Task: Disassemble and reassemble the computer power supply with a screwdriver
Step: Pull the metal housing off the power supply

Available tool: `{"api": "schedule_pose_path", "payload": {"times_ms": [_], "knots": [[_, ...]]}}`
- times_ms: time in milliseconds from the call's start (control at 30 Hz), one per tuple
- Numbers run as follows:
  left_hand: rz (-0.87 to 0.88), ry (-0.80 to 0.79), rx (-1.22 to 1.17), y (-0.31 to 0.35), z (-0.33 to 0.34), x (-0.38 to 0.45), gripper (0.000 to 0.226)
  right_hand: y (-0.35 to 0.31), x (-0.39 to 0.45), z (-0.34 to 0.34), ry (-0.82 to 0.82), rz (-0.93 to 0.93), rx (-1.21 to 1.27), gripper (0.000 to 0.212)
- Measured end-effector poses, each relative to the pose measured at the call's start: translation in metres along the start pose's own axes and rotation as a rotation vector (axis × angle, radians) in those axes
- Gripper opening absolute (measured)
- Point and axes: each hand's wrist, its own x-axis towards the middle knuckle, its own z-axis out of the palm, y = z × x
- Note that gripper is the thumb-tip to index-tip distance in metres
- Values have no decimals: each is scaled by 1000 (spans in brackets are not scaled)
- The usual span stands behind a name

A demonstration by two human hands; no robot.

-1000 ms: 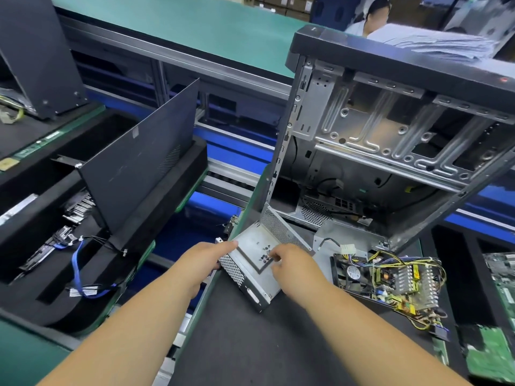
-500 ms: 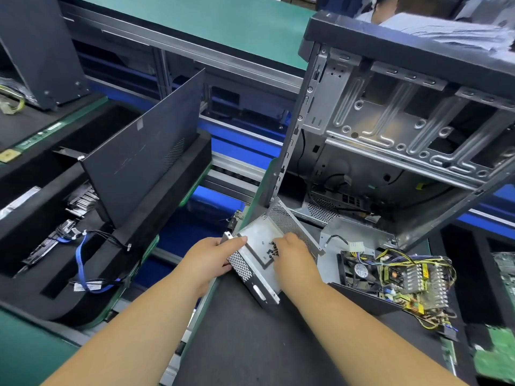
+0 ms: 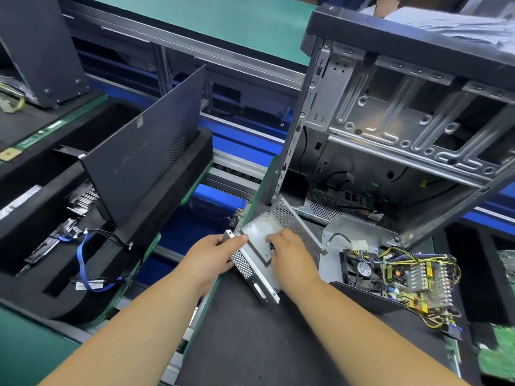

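Power supply cover point(image 3: 257, 247), grey sheet metal with perforated sides, lying open side up on the black surface point(image 3: 250, 344), at its left edge, in front of the computer case point(image 3: 390, 129); left hand point(image 3: 207, 263) grips the cover's left wall, fingers curled round it with the thumb on the rim; right hand point(image 3: 289, 257) rests inside the cover, fingers curled and pinching at small dark screws point(image 3: 271, 246), whether one is actually held cannot be told; power supply board point(image 3: 401, 277) with fan point(image 3: 363, 270) and yellow and black wire bundle, exposed, just right of the cover, in its metal base; case stands open and tilted behind the cover; black side panel point(image 3: 145, 160) leans in a foam tray, well left of the cover
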Motion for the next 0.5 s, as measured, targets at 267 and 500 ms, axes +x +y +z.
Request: {"api": "schedule_pose_path", "payload": {"times_ms": [267, 500], "knots": [[23, 17, 40, -1, -3, 6, 49, 6, -2, -3, 54, -93, 82, 34], [144, 131, 166, 11, -4, 5, 56, 0, -1, -11, 101, -128, 211, 46]]}}
